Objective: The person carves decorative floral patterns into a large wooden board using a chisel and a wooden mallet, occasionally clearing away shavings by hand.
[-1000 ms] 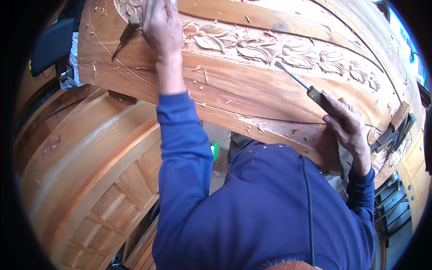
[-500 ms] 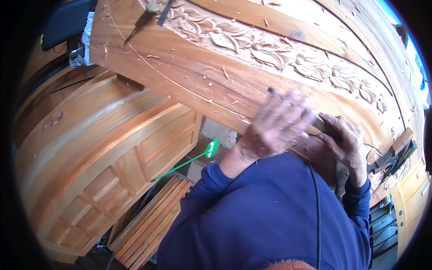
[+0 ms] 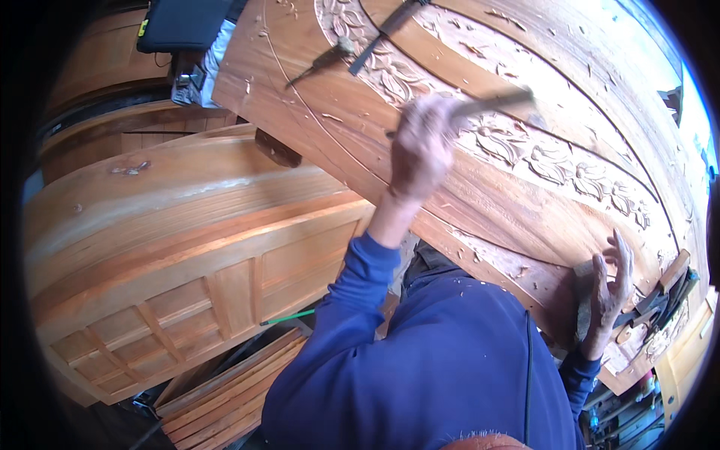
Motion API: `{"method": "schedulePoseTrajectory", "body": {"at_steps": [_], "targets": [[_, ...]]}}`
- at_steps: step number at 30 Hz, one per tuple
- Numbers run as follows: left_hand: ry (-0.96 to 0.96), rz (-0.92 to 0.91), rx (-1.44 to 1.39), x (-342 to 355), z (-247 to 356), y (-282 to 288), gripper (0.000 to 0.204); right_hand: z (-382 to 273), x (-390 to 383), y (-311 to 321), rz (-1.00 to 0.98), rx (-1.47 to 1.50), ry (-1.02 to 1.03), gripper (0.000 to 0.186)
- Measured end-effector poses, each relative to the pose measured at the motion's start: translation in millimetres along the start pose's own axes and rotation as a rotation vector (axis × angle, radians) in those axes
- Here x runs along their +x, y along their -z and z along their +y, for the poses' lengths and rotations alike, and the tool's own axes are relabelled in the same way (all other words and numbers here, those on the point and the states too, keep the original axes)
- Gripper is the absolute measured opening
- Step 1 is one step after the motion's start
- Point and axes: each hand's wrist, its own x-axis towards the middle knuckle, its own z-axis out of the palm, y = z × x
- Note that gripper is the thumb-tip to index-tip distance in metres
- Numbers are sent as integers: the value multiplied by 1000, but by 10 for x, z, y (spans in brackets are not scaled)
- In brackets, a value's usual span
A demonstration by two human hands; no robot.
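Note:
My left hand [image 3: 424,146] is raised over the carved wooden panel [image 3: 517,184], its fingers wrapped round a chisel-like tool [image 3: 491,103] that is blurred by motion. The tool's thick end points right, and a short dark end shows left of the fist. Over the panel's near right part, my right hand [image 3: 611,281] is held up with its fingers apart and nothing in them. Beside its wrist is a grey block [image 3: 583,300], partly in shadow. A band of carved flowers and leaves [image 3: 551,163] runs along the panel.
Two more hand tools, one dark-bladed [image 3: 382,37] and one with a worn handle [image 3: 326,61], lie at the panel's far left. Several tools [image 3: 667,296] are bunched at its right. Wood chips are scattered about. A panelled door [image 3: 180,277] and wooden strips [image 3: 225,390] stand below left.
My left hand has moved up and left, away from my right hand, carrying the tool. My right hand has opened and dropped slightly. The whole view has shifted.

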Motion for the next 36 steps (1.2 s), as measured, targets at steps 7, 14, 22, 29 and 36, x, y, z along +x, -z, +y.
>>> {"method": "schedulePoseTrajectory", "body": {"at_steps": [7,14,22,29,36], "targets": [[154,31,341,981,-2133,511,22,-443,-389,-227,128,-254,135,52],[147,-52,205,496,-2629,708,38,-524,-626,-638,251,-235,140,46],[-149,-79,246,837,-2899,598,35,-958,-582,-1017,247,-271,147,48],[-250,110,278,1388,-2584,294,25,-1140,-705,-1248,351,-225,124,46],[-133,-360,173,1409,-2143,-303,36,-1525,-366,-1537,351,13,59,51]]}}
